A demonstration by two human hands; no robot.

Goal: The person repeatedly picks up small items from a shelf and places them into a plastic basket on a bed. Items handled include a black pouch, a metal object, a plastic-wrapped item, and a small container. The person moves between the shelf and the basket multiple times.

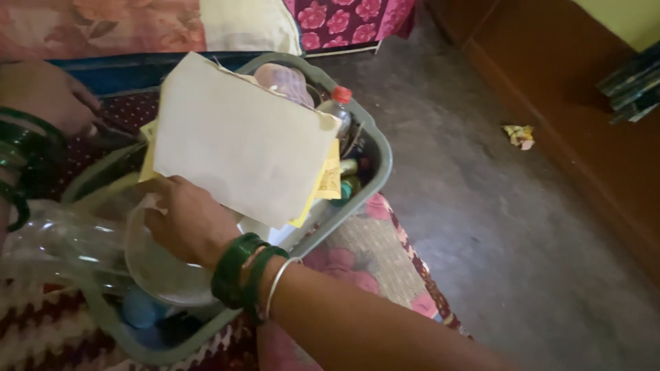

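My right hand [189, 220] grips a stack of white and yellow papers [240, 141], holding it over a grey-green plastic basket [381, 165]. Green bangles and a thin silver one circle that wrist. My left hand [45, 93], also with green bangles, rests at the basket's far left edge; its fingers are blurred and I cannot tell if it holds anything. Inside the basket lie a clear plastic bottle with a red cap [338, 106], a large clear plastic jar [75, 240] on its side, and small items half hidden under the papers.
The basket sits on a patterned floral cloth [371, 254]. To the right is bare grey concrete floor [495, 192] with a crumpled yellow wrapper [520, 135]. A brown wooden base [584, 103] runs along the right. Floral bedding [344, 20] lies behind.
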